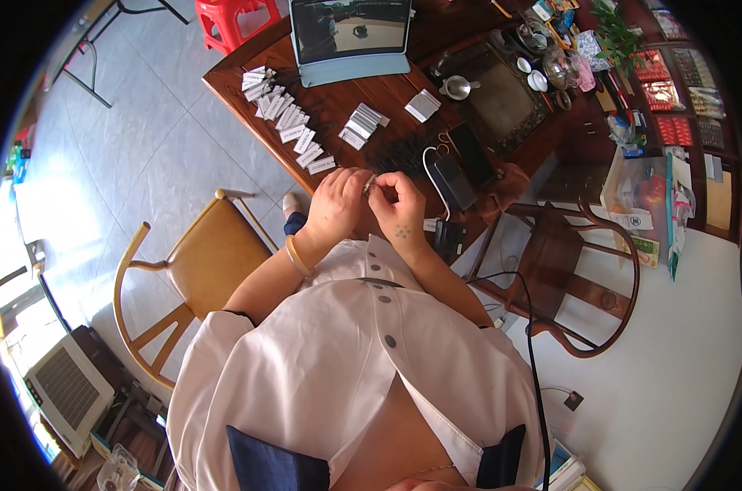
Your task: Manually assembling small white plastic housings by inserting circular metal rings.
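My left hand point(338, 204) and my right hand point(398, 207) meet at the near edge of the dark wooden table point(338, 90). Their fingers are closed in a pinch around a small greyish piece point(369, 185), too small to name and partly covered by the fingertips. Just beyond them are white tags: a fanned row of tags point(293, 123) with dark strings along the left edge, a neat stack point(363, 125) in the middle and a smaller stack point(422, 105) to its right. A tangle of dark strings point(397, 154) lies close past my right hand.
A tablet point(352, 33) in a light blue case stands at the back. Right of my hands lie a black device point(451, 182) with a white cable and a dark phone point(471, 151). A tea tray point(489, 90) is farther right. Chairs point(211, 258) flank me, one yellow-seated, another dark wood point(551, 250).
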`<state>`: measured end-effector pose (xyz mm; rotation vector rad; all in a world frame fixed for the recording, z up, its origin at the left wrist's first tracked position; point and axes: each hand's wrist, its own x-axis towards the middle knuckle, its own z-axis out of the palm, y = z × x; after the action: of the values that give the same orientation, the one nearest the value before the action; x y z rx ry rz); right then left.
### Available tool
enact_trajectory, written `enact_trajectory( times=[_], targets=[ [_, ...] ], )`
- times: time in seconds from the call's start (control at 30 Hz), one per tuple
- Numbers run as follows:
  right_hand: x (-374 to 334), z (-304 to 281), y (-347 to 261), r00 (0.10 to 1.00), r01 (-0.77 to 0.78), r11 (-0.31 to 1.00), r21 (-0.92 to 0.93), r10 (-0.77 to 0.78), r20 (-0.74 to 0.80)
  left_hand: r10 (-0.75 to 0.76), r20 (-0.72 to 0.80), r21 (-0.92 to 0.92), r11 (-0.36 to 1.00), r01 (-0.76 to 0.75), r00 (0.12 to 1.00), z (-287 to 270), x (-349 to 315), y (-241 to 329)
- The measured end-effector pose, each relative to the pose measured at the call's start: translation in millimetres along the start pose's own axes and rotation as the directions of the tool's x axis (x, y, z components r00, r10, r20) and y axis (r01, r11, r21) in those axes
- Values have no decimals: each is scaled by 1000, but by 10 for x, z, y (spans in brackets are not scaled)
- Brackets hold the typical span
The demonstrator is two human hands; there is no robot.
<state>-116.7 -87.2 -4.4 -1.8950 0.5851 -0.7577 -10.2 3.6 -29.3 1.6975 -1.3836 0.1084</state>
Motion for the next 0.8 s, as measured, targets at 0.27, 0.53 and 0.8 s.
enact_trajectory(
  times=[0.27,0.53,0.8],
  targets=[
    [-2,37,-14,999,-25,997,71,27,-26,-20,-8,-19,1000,20,1000,-15,9,33],
    [0,19,-65,999,5,999,41,-3,-35,-458,175,-502,720,479,872,65,-117,119],
    [30,-13,-52,989,144,988,-54,-146,-23,-494,223,-590,618,520,840,118,-189,102]
  ],
)
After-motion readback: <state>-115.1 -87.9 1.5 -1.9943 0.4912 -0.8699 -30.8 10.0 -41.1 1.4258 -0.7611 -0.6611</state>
